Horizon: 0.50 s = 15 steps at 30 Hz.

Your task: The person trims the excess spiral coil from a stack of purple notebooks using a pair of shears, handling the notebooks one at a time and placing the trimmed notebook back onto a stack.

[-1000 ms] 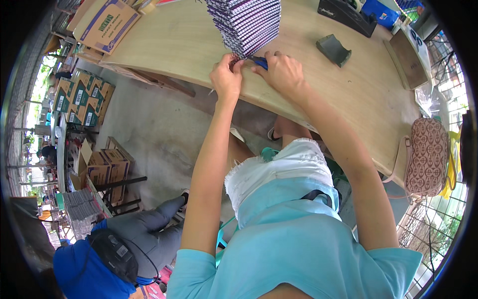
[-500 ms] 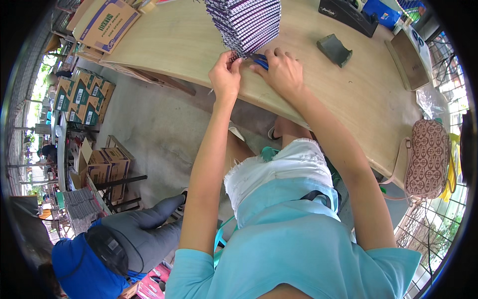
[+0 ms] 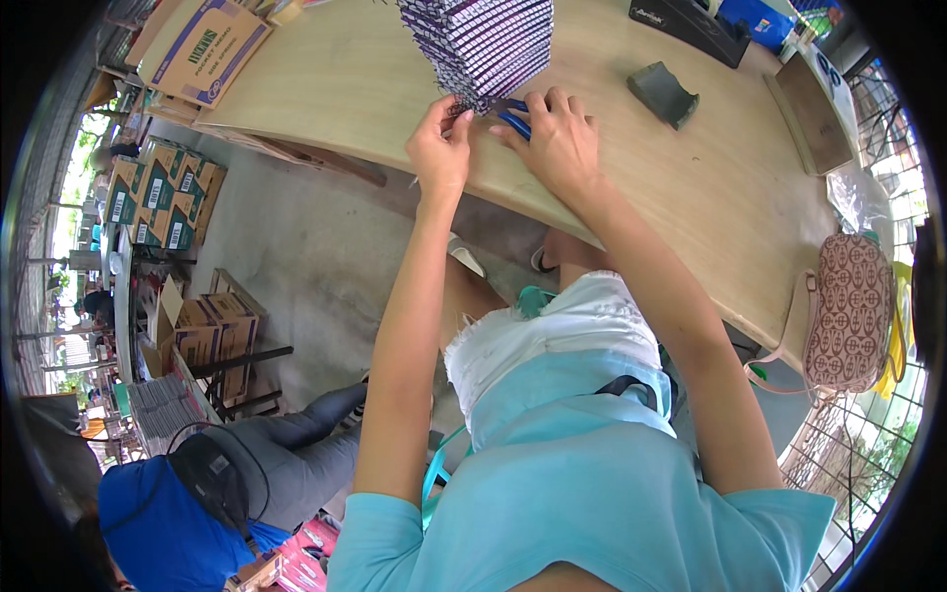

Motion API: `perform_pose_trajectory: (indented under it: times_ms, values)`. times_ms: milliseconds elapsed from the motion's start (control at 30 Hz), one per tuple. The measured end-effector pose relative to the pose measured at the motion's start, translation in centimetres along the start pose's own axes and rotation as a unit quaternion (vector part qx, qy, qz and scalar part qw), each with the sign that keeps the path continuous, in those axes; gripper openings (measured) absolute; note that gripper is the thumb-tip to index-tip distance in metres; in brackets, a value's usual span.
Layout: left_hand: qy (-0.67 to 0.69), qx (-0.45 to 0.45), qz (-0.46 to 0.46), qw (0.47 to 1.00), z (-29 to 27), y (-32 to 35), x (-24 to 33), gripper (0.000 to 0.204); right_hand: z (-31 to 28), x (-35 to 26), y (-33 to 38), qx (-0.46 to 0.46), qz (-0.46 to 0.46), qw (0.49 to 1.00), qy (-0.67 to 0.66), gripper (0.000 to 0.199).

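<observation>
At the near edge of the wooden table (image 3: pixel 326 89), both hands work at the lower end of a tall stack (image 3: pixel 483 44) of purple-and-white striped booklets. The left hand (image 3: pixel 441 148) is curled, its fingertips pinched on the bottom corner of the stack. The right hand (image 3: pixel 557 138) lies just beside it, fingers bent over a blue-handled tool (image 3: pixel 513 120) that shows between the two hands; the hand seems closed on it, though the tool's working end is hidden and its kind cannot be told. The stack leans away from the person, up toward the top of the view, where its far end is cut off.

Farther right on the table sit a small dark grey block (image 3: pixel 662 93) and, at the far edge, a black box (image 3: pixel 691 22) with a blue thing (image 3: pixel 755 20) just beside it. A brown board (image 3: pixel 814 113) lies near the right end, and a patterned brown bag (image 3: pixel 848 311) hangs at the table's right edge. A flat cardboard carton (image 3: pixel 202 49) rests on the table's left end.

Below the table, on the concrete floor (image 3: pixel 296 257), more cartons (image 3: pixel 153 192) are stacked at the left, well apart from the hands. At the lower left another person (image 3: pixel 187 503) in a blue top and grey trousers sits low, near a pile of booklets (image 3: pixel 163 405).
</observation>
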<state>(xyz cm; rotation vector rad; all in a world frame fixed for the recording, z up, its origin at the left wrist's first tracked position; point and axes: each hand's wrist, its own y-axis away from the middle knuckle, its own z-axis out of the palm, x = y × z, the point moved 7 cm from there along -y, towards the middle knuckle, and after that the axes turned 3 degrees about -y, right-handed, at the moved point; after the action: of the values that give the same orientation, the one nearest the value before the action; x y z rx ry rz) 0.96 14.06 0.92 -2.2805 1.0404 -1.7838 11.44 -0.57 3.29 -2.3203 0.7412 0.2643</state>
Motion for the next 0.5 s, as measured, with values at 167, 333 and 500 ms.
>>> perform_pose_trajectory:
  times_ms: [167, 333, 500]
  values:
    - [0.010, -0.003, 0.006, 1.000, 0.3, -0.1, -0.2, 0.025, 0.6, 0.4, -0.5, -0.023, 0.001, 1.000, -0.019, 0.055]
    - [0.024, -0.034, -0.031, 0.999, 0.6, -0.4, -0.2, 0.020, 1.3, 1.2, -0.8, -0.094, 0.031, 0.990, -0.096, 0.055]
    - [0.077, -0.053, -0.061, 0.994, 0.7, -0.1, 0.4, 0.022, -0.4, 1.4, 0.1, -0.022, 0.034, 0.999, -0.033, 0.058]
